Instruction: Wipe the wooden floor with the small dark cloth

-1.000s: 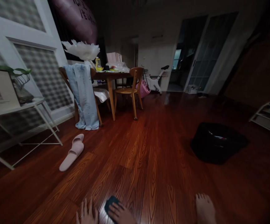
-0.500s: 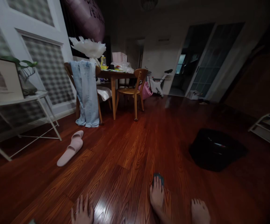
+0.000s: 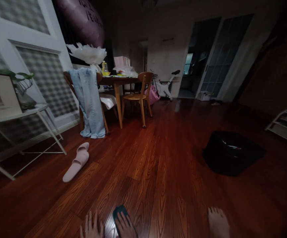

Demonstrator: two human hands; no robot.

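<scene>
- Since half a second ago the right hand [image 3: 125, 225] has slid its dark green pad [image 3: 119, 212] back leftward across the boards, from out near the bare foot [image 3: 217, 222] to just beside the left hand [image 3: 91, 227].
- Left hand lies flat on the wooden floor [image 3: 158, 165], fingers spread and extended, holding nothing.
- Right hand's fingers are stretched flat on top of the pad, pressing it to the floor rather than curling round it; only the pad's far edge shows beyond the fingertips.
- Pad's long axis cannot be told with so much of it covered; the exposed rounded end points away from the fingertips, toward the dining table [image 3: 119, 80].
- Floor is glossy reddish planks with strong grain, running away from the fingers into a dim room.
- Well beyond the left fingers and off to their left lies a pink slipper [image 3: 76, 162], with a white wire-leg shelf [image 3: 24, 112] farther left.
- Jeans [image 3: 88, 99] hang over a chair at the table; a wooden chair [image 3: 139, 94] stands beside it.
- Far right of the right fingers sits a black tub [image 3: 230, 151].
- A pink balloon [image 3: 83, 18] above the table bears writing, too blurred to read.
</scene>
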